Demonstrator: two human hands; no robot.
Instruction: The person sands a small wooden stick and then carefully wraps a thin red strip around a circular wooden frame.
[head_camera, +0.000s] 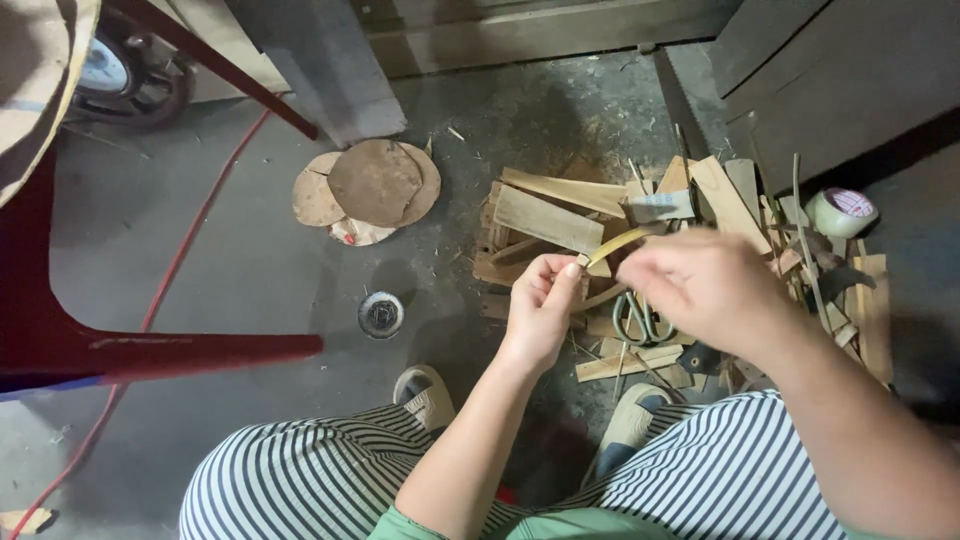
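I look down past my striped trousers at a concrete floor. My left hand (541, 302) pinches one end of a thin curved bamboo strip (618, 243) between thumb and fingers. My right hand (703, 285), blurred by motion, closes on the strip's other end above a pile of wood offcuts (548, 218). The strip bends in an arc between the two hands. Green-handled scissors (640, 318) lie on the floor just below my right hand.
A roll of tape (841, 212) rests at the pile's right edge. Round brown discs (372, 184) lie on the floor to the left, a small round lid (381, 314) nearer me. A red stool frame (120, 350) and red cable (190, 235) stand left.
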